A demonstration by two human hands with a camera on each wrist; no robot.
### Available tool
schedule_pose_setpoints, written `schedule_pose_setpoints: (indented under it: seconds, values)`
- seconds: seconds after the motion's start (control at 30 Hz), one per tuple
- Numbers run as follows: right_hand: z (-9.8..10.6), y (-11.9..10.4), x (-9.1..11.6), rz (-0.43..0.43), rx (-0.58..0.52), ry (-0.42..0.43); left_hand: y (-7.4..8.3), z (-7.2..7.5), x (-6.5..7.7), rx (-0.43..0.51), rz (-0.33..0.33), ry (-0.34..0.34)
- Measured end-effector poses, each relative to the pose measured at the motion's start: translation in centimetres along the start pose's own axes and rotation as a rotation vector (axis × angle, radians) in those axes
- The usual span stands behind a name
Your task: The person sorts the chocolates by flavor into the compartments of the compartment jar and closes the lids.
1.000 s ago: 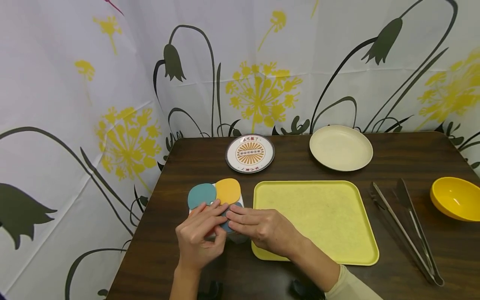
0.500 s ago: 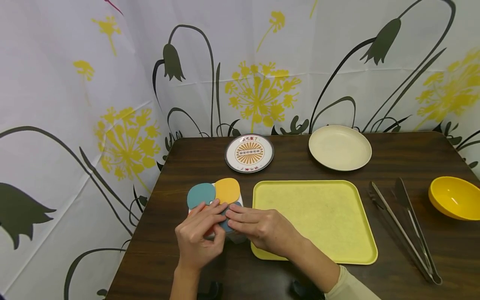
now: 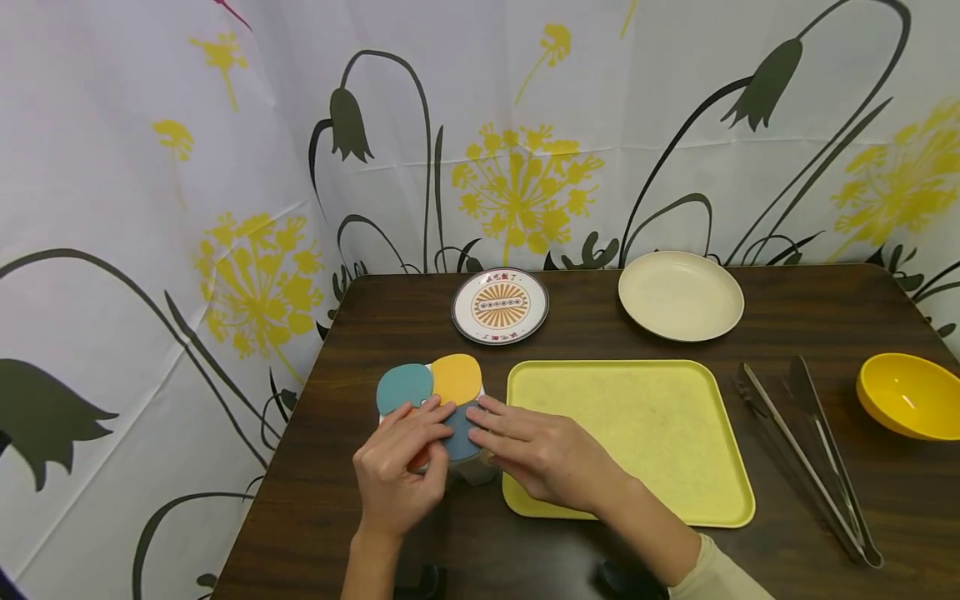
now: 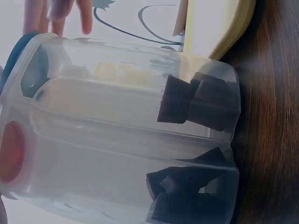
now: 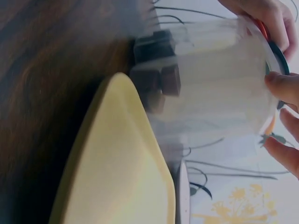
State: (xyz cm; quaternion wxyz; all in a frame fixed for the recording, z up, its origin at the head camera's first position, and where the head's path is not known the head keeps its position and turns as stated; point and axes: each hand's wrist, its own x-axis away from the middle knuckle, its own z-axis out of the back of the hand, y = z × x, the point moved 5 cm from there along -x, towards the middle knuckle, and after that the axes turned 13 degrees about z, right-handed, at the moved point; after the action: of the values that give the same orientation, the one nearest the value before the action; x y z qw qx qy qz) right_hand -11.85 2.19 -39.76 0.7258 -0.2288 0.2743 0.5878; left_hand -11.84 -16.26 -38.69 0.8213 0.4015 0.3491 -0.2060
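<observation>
A clear plastic divided storage container (image 4: 107, 116) stands upright at the table's left. Its top carries a teal lid (image 3: 403, 388), a yellow lid (image 3: 457, 379), a blue lid (image 3: 462, 435) and an orange lid (image 3: 418, 461), the last mostly covered by fingers. Dark chunky pieces (image 4: 187, 186) lie at the bottom of its compartments. My left hand (image 3: 397, 467) rests on the container's top with extended fingers, over the orange lid and the blue lid's edge. My right hand (image 3: 551, 454) touches the blue lid's right side with fairly straight fingers. Whether that lid is raised, I cannot tell.
A yellow tray (image 3: 622, 433) lies just right of the container. Behind are a patterned plate (image 3: 500, 307) and a cream plate (image 3: 681, 296). Metal tongs (image 3: 813, 475) and a yellow bowl (image 3: 911, 396) are at the right. A flowered curtain (image 3: 525, 100) hangs behind the table.
My right hand has shifted slightly right, so its fingers now uncover more of the blue lid. The left hand stays almost where it was on the container's top.
</observation>
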Motion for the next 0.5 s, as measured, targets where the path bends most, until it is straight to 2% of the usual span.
schedule_pose_setpoints:
  seconds: [0.33,0.5]
  values:
    - [1.5,1.1,2.4,-0.124,0.019,-0.055,-0.1,0.1,-0.1,-0.004,0.05,-0.047]
    - [2.7,2.0,4.4,-0.224,0.028,-0.07,0.4,0.2,-0.3,-0.006,0.031,-0.064]
